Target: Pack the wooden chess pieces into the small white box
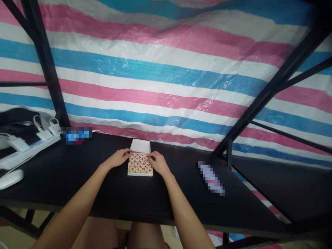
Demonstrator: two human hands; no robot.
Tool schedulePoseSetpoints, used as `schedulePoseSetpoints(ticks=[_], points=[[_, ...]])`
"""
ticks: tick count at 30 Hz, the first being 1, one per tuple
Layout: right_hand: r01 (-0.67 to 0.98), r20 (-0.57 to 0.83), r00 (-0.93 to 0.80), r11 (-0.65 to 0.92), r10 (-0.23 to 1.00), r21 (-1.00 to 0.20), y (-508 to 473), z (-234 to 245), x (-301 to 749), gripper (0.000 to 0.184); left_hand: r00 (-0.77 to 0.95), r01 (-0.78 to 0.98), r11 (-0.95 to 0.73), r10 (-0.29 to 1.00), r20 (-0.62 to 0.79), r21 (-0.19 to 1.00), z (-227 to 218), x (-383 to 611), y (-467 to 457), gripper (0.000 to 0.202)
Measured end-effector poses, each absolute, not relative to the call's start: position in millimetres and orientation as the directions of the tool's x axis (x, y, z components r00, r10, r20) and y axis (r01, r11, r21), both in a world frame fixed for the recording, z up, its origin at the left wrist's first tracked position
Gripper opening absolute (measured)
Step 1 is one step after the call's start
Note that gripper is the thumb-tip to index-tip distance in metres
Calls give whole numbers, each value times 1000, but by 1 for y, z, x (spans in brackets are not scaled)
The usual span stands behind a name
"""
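Note:
A white box (140, 174) lies on the black table in front of me, filled with rows of round, pale xiangqi pieces (138, 164) with red characters. Its white lid (140, 145) is folded back at the far side. The fingers of my left hand (118, 158) are closed on the box's far left corner. At the far right corner, my right hand (158, 163) grips the box with curled fingers, the tips reaching over the nearest pieces. Exactly where those fingertips press is too small to tell.
At the left on the black table (140, 197) are a white power strip (33, 147) with plugs and cables, and a white mouse (11, 179). Blurred-out items lie at the back left and right. Black metal posts (43, 62) stand before a striped sheet (155, 69).

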State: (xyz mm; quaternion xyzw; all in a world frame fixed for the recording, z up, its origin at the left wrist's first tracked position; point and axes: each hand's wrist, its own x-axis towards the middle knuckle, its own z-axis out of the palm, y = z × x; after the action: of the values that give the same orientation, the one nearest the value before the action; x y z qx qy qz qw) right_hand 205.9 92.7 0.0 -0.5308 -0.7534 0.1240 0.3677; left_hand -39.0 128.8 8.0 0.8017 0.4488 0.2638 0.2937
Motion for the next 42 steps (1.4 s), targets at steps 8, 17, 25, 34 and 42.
schedulePoseSetpoints(ticks=[8,17,25,34,42], points=[[735,416,-121,363,901,-573,94,-1,202,11,458,558,-439,871,180,704,1,-38,132,39],[716,404,-100,348,909,-605,101,-3,200,12,443,571,-442,875,193,692,-1,-38,133,38],[689,404,-107,361,909,-629,100,-2,197,14,423,627,-419,891,165,656,-2,-38,134,44],[596,444,-42,379,895,-708,104,-5,205,9,411,705,-454,887,208,544,-4,-30,137,46],[579,361,84,250,929,-776,109,-10,229,19,412,733,-470,882,229,492,-4,-29,135,40]])
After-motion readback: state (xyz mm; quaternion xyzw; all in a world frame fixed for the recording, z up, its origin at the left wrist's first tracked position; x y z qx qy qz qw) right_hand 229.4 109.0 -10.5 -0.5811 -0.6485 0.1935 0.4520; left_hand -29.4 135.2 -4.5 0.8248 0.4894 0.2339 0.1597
